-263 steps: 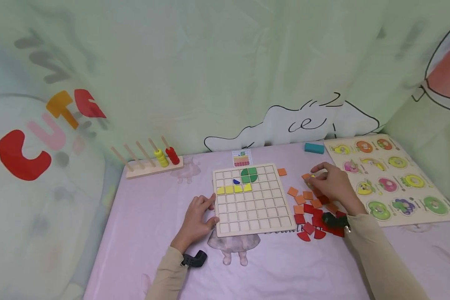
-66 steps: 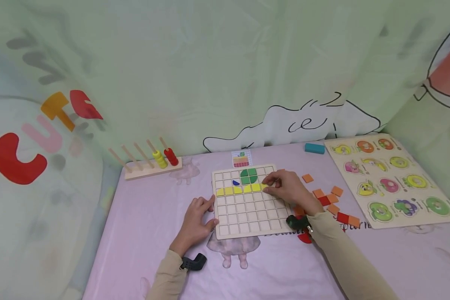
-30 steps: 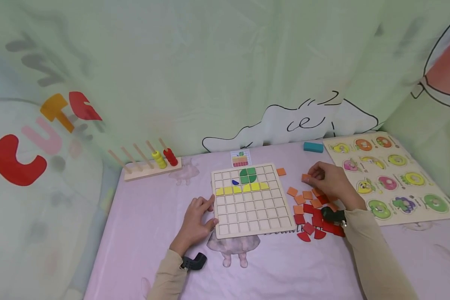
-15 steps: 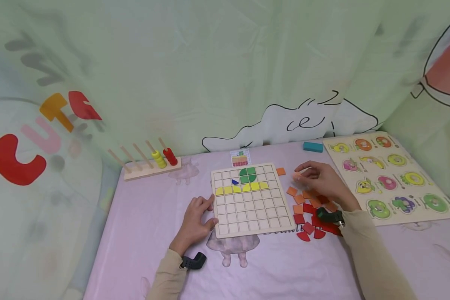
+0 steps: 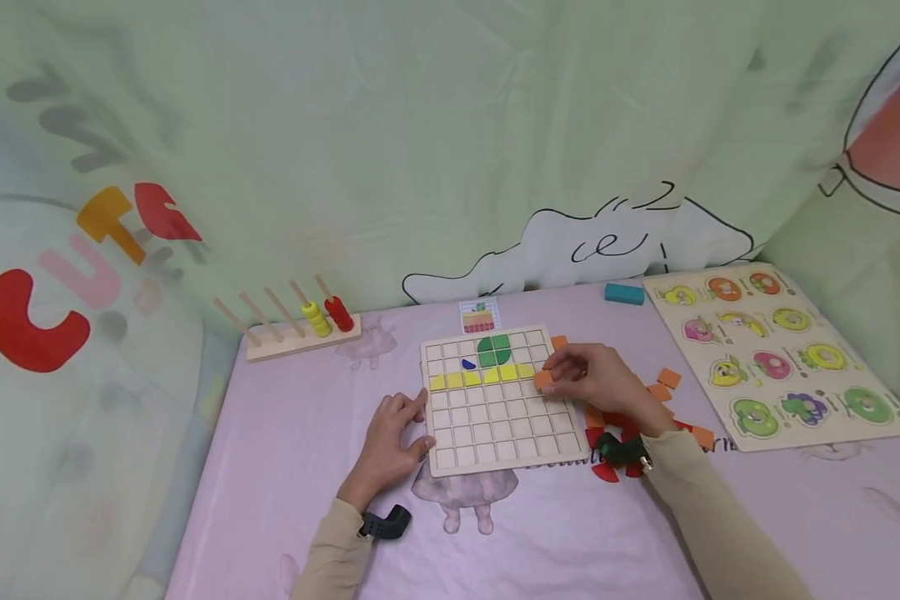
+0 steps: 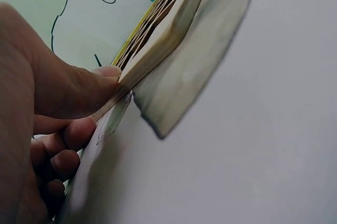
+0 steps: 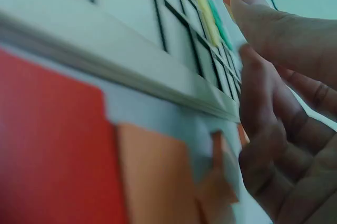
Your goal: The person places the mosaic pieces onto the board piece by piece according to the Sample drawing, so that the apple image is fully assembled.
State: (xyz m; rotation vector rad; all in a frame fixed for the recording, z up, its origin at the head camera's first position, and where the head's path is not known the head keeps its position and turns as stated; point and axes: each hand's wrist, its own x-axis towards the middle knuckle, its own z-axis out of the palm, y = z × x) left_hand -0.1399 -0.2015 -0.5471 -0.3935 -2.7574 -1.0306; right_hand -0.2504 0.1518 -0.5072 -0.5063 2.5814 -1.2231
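A pale wooden grid board (image 5: 495, 429) lies on the table, bearing a row of yellow pieces (image 5: 453, 381), a round green group (image 5: 493, 351) and a small blue piece (image 5: 468, 364). My left hand (image 5: 390, 442) holds the board's left edge; in the left wrist view the thumb (image 6: 89, 90) presses the rim and the other fingers curl beside it. With thumb and fingers, my right hand (image 5: 592, 379) pinches an orange square tile (image 5: 543, 380) over the board's right side, by the end of the yellow row. Only a sliver of this tile shows in the right wrist view.
Loose orange tiles (image 5: 669, 378) and red pieces (image 5: 605, 472) lie right of the board, partly hidden under the right forearm. Behind it is a pattern card (image 5: 480, 316). A bead rack (image 5: 307, 337), a teal block (image 5: 624, 293) and a fruit puzzle board (image 5: 787, 358) stand around.
Yellow pieces have been added to the row on the board. My right hand picked up an orange tile from the pile and moved left over the board; the left hand stays at the edge.
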